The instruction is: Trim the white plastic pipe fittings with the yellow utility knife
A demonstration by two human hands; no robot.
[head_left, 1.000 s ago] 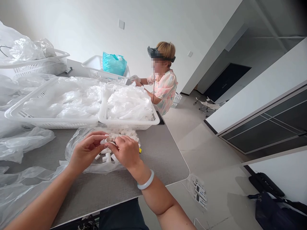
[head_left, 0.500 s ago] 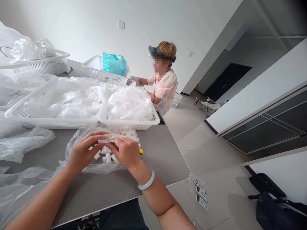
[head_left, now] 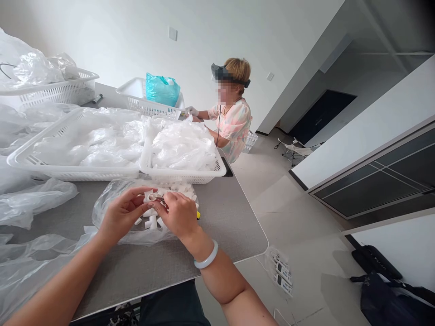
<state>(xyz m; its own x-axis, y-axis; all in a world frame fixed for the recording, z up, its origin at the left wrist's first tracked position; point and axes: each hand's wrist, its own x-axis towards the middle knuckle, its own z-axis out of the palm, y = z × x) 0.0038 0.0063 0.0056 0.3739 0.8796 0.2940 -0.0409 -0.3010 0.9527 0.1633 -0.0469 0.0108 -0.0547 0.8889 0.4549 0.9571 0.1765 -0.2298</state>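
Observation:
My left hand (head_left: 124,213) pinches a small white pipe fitting (head_left: 148,196) between thumb and fingers, its round opening turned toward my right hand. Closed beside it, my right hand (head_left: 178,213) grips a thin dark metal tool whose tip is at the fitting; its exact shape is mostly hidden by my fingers. Under both hands, more white fittings (head_left: 151,222) lie on a clear plastic bag (head_left: 136,238) spread on the grey table (head_left: 234,222). Something yellow (head_left: 198,215) shows just right of my right hand.
Two white baskets (head_left: 78,174) of clear plastic bags stand behind my hands. Further back, another basket (head_left: 136,103) holds a turquoise bag (head_left: 162,90). A person (head_left: 231,117) wearing a headset works at the table's far right edge. Power strips (head_left: 283,276) lie on the floor.
My left fingers have curled in, and the white fitting they hold now shows its opening. The tool in my right hand has tipped slightly. The other person's gloved hand has moved a little.

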